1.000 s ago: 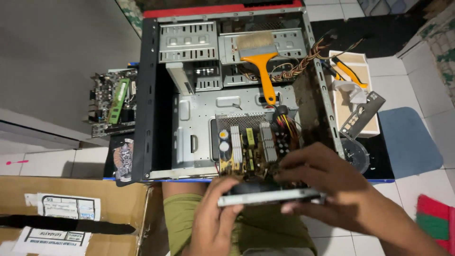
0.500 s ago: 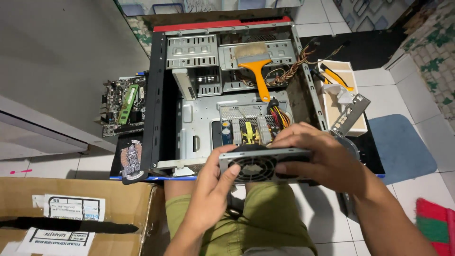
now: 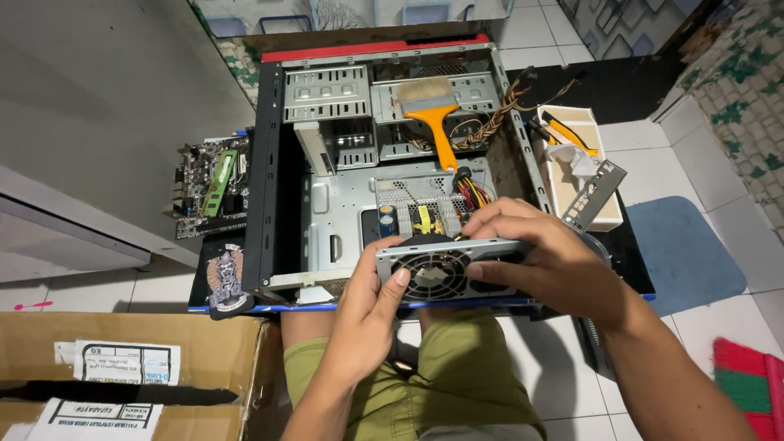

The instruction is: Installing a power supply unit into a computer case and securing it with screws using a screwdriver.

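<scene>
Power supply unit (image 3: 445, 269), grey metal box with the round fan grille facing the camera, is held up at the near edge of the open computer case (image 3: 327, 220), just above the case's bottom rim and over the person's lap. Left hand (image 3: 371, 314) grips its lower left corner, thumb pressed on the fan face, fingers curled under. Right hand (image 3: 543, 261) wraps over the top right, fingers clenched on the top edge and side. Cover appears off the unit: circuit board with capacitors (image 3: 412, 216) is exposed behind the fan panel, and a bundle of coloured wires (image 3: 474, 194) runs from it into the case. Orange-handled brush (image 3: 437, 114) lies inside the case near its far edge, across the drive bays. Motherboard (image 3: 208, 184) lies on the floor just left of the case. White box (image 3: 600, 219) with a metal I/O plate (image 3: 594, 192) sits just right of it. Cardboard box (image 3: 122, 376) at near left.
</scene>
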